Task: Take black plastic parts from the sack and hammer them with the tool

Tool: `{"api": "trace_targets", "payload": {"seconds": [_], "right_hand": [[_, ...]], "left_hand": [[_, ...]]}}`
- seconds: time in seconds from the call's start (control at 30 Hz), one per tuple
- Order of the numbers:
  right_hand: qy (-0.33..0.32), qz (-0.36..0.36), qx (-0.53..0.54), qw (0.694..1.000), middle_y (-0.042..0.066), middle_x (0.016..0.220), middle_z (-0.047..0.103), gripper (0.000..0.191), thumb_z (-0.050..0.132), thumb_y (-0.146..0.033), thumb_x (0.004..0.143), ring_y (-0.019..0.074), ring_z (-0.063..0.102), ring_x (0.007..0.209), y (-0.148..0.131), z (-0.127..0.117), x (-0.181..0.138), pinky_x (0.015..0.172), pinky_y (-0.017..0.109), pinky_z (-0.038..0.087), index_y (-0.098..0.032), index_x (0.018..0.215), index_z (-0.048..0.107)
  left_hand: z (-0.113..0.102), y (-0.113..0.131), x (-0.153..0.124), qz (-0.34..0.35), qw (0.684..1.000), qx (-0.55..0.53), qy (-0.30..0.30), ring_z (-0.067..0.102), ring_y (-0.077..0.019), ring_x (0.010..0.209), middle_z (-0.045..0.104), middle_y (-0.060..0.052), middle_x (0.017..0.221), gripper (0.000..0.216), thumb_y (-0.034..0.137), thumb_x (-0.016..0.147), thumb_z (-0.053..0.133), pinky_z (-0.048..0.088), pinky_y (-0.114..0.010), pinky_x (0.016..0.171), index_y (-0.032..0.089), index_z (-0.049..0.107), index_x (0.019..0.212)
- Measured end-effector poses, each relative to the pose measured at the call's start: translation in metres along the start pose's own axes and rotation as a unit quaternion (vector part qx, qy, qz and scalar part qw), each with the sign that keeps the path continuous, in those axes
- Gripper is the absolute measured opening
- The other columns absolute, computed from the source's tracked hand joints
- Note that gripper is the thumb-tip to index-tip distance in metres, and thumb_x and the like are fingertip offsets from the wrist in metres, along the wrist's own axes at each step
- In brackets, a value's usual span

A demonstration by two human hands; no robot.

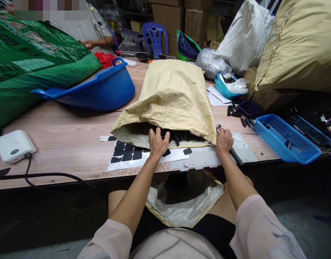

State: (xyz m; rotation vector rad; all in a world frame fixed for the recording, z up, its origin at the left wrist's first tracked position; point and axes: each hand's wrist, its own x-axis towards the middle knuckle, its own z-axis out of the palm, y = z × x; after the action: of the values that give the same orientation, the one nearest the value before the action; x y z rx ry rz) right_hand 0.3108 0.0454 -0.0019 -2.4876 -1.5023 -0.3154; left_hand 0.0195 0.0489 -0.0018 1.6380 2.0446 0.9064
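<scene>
On the table in front of me lies a tan woven sack (178, 90), its mouth facing me. Dark slender pieces (177, 138) show inside the opening. My left hand (158, 144) is at the mouth, fingers and thumb apart, with the fingertips just inside near these pieces. My right hand (224, 140) is closed at the sack's right corner, and its fingertips are partly hidden. A tool with a metal end and a black handle (236, 157) runs beneath that hand. Between my legs hangs a second sack (181, 212), open at the top with a pale lining.
Under the sack lies a white sheet with black square stickers (127, 153). A blue basin (100, 90) and green bag (32, 61) stand left, a blue basket (284, 140) right. A white box (15, 145) with a cable is near left. Across the table sits another person (92, 32).
</scene>
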Motion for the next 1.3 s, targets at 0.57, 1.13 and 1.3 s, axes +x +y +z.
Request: {"api": "trace_targets", "payload": {"seconds": [0.57,1.13,1.3], "right_hand": [[-0.005,-0.001,0.002,1.000,0.015,0.116,0.062,0.034,0.039,-0.024,0.108,0.0267,0.056,0.103,-0.003,0.001,0.002,0.074,0.032,0.037,-0.019,0.122,0.069],[0.003,-0.018,0.038,0.999,0.017,0.115,0.061,0.030,0.043,-0.024,0.106,0.0278,0.056,0.103,-0.004,0.004,0.002,0.078,0.037,0.043,-0.017,0.121,0.069],[0.002,-0.024,0.057,0.998,0.016,0.112,0.060,0.031,0.042,-0.023,0.107,0.0274,0.056,0.101,-0.001,0.010,0.002,0.077,0.036,0.041,-0.018,0.121,0.069]], "left_hand": [[-0.036,-0.060,-0.067,0.096,0.987,0.125,0.037,0.040,-0.0421,0.151,0.044,-0.024,0.161,0.062,0.044,0.098,0.052,0.032,-0.061,0.126,0.015,0.051,0.153],[-0.030,-0.054,-0.063,0.101,0.980,0.166,0.038,0.044,-0.0400,0.148,0.055,-0.018,0.155,0.050,0.039,0.097,0.052,0.035,-0.058,0.123,0.019,0.069,0.140],[-0.030,-0.058,-0.062,0.089,0.983,0.153,0.052,0.047,-0.0367,0.146,0.059,-0.014,0.151,0.047,0.035,0.096,0.053,0.037,-0.054,0.123,0.023,0.071,0.138]]}}
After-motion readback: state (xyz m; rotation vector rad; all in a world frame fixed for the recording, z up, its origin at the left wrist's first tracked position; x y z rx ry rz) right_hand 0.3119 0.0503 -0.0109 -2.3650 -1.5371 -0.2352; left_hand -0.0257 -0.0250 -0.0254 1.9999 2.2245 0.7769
